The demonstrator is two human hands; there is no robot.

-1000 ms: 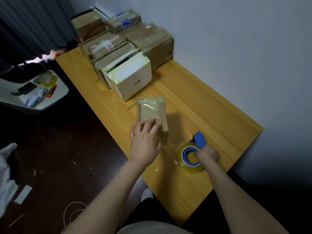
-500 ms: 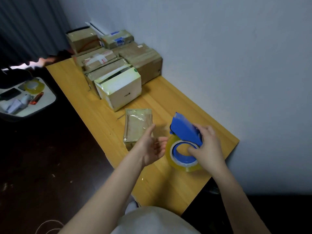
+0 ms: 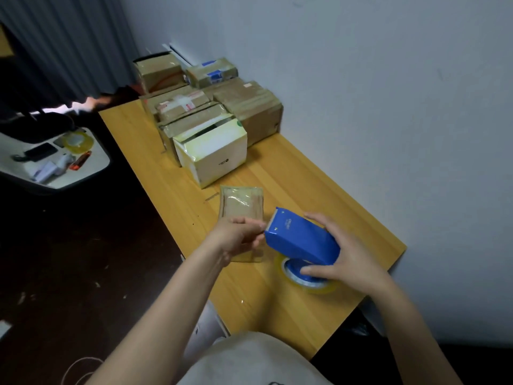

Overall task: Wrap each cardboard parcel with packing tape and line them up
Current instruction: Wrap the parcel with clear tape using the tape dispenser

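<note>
A small flat cardboard parcel [image 3: 241, 204], glossy with tape, lies on the wooden table [image 3: 319, 190] near its front. My right hand [image 3: 345, 254] grips a blue tape dispenser [image 3: 301, 238] with a clear tape roll [image 3: 308, 282], held just right of the parcel. My left hand [image 3: 240, 237] hovers over the parcel's near end, fingertips pinching at the dispenser's toothed front edge; the tape end itself is too thin to make out.
Several taped boxes [image 3: 211, 151] stand packed together at the table's far end against the white wall. A low white side table [image 3: 69, 168] at left holds a spare tape roll, a phone and small tools. The floor at left is dark.
My left hand left the parcel and moved to the dispenser's front edge. My right hand lifted the dispenser off the table and turned it toward the parcel.
</note>
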